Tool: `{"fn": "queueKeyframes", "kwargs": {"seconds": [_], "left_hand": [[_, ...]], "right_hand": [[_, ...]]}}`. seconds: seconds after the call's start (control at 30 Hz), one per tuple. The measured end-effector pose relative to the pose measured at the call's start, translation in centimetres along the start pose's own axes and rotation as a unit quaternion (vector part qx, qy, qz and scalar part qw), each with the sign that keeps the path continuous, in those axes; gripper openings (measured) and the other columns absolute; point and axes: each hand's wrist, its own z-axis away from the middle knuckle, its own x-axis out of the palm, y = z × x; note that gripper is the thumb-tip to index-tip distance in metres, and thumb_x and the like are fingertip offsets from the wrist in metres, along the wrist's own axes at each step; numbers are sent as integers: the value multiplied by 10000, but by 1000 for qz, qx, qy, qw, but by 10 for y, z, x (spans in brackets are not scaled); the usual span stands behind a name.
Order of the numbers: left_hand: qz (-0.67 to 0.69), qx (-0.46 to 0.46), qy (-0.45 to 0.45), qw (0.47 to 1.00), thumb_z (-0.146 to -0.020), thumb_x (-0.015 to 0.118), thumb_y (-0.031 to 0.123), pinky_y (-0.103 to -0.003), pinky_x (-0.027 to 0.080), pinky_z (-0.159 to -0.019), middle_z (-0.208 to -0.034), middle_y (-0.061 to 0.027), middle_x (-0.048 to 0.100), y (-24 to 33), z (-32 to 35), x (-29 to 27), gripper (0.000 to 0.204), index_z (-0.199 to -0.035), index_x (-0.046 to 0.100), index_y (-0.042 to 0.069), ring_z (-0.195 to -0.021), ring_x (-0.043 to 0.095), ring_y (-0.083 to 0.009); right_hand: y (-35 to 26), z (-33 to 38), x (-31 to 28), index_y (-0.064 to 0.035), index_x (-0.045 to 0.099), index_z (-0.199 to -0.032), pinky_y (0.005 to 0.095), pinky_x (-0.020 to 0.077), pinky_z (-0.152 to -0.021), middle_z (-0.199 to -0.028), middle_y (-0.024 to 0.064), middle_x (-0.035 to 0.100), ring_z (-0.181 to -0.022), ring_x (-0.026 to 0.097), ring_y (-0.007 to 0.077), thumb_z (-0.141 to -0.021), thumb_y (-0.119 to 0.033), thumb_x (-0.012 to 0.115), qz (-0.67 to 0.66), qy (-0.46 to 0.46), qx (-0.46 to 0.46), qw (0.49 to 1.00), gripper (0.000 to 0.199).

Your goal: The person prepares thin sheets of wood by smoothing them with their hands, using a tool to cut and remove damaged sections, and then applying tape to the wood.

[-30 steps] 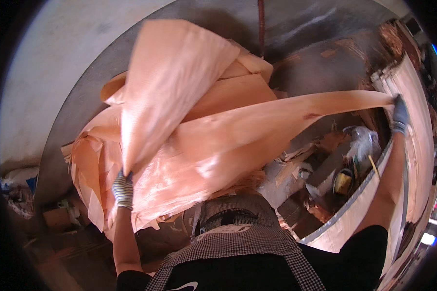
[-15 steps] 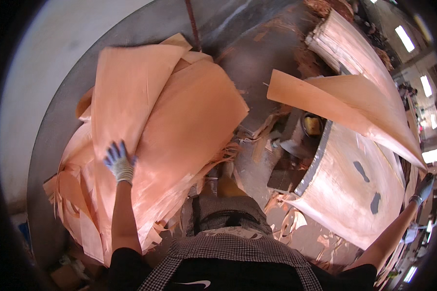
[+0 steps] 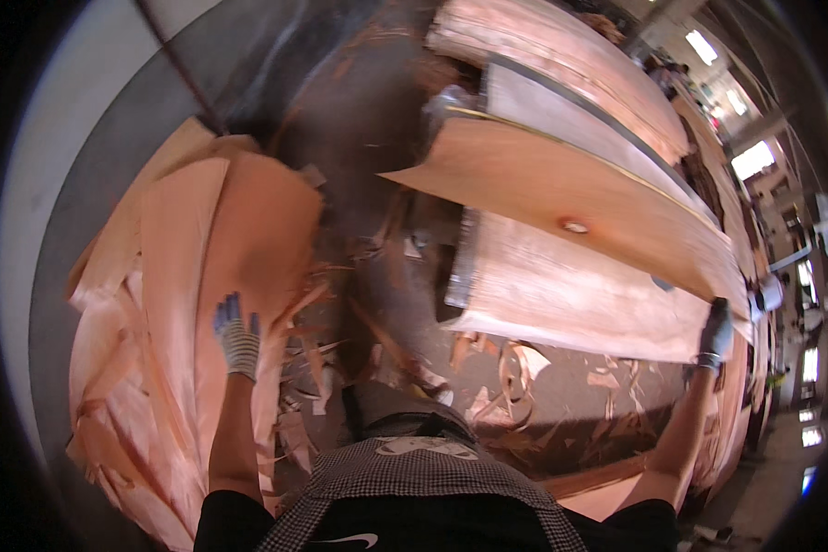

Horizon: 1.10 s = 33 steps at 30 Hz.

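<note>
My left hand (image 3: pixel 237 340), in a striped glove with blue fingers, lies with fingers stretched out on a pile of thin orange-brown wood veneer sheets (image 3: pixel 258 221) at the left. On the right, my gloved right hand (image 3: pixel 716 336) is closed on the near right corner of a single veneer sheet (image 3: pixel 515 175). That sheet slants above a paler panel (image 3: pixel 561 285) with a dark edge on its left side. A small hole shows in the held sheet, and its far left corner sticks out freely.
A thick stack of veneer (image 3: pixel 561 46) stands at the far right. Torn veneer scraps (image 3: pixel 515 368) litter the floor between the pile and the panel. A dark rod (image 3: pixel 179 64) rises behind the left pile. Windows and workshop clutter line the right rim.
The view has turned to the right. My right hand has come inward with the held veneer sheet, which now lies lower across the panel. My left hand still rests on the pile.
</note>
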Motion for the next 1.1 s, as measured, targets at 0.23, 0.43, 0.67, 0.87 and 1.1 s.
{"fn": "queueKeyframes", "kwargs": {"seconds": [0.23,0.43,0.67,0.87,1.1], "left_hand": [[169,216,-97,957,-681,725,278,-537,221,-1042,-1341,-188,362,366,37,13,729,-1301,402,68,-1272,297,-381],[84,451,-113,881,-687,680,290,-538,236,-1031,-1319,-98,431,506,42,28,647,-1277,463,138,-1237,362,-318],[62,420,-293,857,-792,527,211,-435,457,-828,-933,-112,661,540,35,80,221,-932,675,127,-916,614,-297],[95,381,-225,892,-853,522,329,-442,480,-758,-898,-140,651,638,-49,87,285,-991,639,110,-841,617,-325],[124,337,-3,933,-822,539,167,-428,453,-846,-1013,-148,626,797,-131,2,236,-1030,616,85,-947,579,-337]], "right_hand": [[-19,91,-7,0,585,-980,399,490,-717,-918,224,619,-860,609,361,-914,-170,503,25,-139,133,981,200],[52,187,36,9,591,-987,363,485,-759,-936,182,627,-853,607,309,-897,-123,497,-169,-171,176,955,185],[111,189,74,1,602,-994,369,480,-764,-952,196,629,-893,612,322,-887,-142,516,-115,-190,126,967,198],[161,65,120,-38,592,-1044,399,482,-773,-988,176,622,-904,599,352,-890,-211,535,-119,-160,151,968,239],[239,-76,156,-34,585,-1087,354,493,-760,-1032,176,625,-894,616,296,-903,-127,493,-161,-18,110,981,226]]}}
